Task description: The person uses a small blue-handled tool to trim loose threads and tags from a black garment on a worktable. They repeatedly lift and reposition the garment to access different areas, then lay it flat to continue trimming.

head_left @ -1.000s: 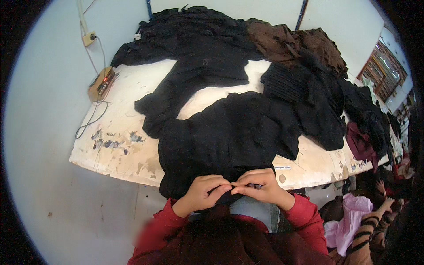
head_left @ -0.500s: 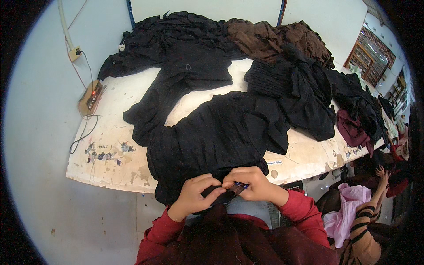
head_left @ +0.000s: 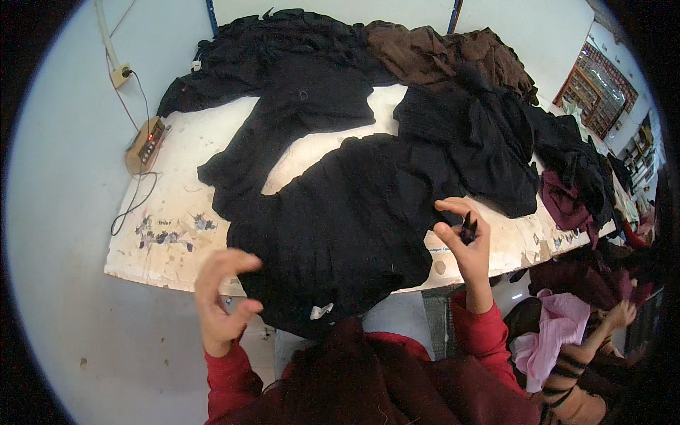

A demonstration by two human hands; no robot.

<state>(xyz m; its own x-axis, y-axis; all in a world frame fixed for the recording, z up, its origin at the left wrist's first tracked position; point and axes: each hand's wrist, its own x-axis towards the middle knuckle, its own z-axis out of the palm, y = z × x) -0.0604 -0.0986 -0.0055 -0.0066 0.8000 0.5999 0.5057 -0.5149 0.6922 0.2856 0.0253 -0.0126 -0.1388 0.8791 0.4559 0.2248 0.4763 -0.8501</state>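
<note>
A black garment [head_left: 333,219] with gathered folds lies before me, its near end hanging over the table edge. A small white label [head_left: 321,311] shows near its lower edge. My left hand [head_left: 221,301] hovers at the garment's left side, fingers curved and apart, with nothing in it. On the right, my right hand [head_left: 473,248] is raised beside the garment. Small dark thread snips [head_left: 468,229] are held in its palm, pointed blades upward, while the thumb and forefinger stand apart.
More black clothes [head_left: 283,64] and a brown cloth [head_left: 414,53] are heaped along the back of the worn white table [head_left: 170,212]. A corded control box [head_left: 145,145] is by the left wall. Another person's striped sleeve [head_left: 567,382] and pink cloth [head_left: 552,333] are at right.
Both hands have let go of the garment's near edge and moved apart, left and right. The garment lies more spread out, and its white label now shows.
</note>
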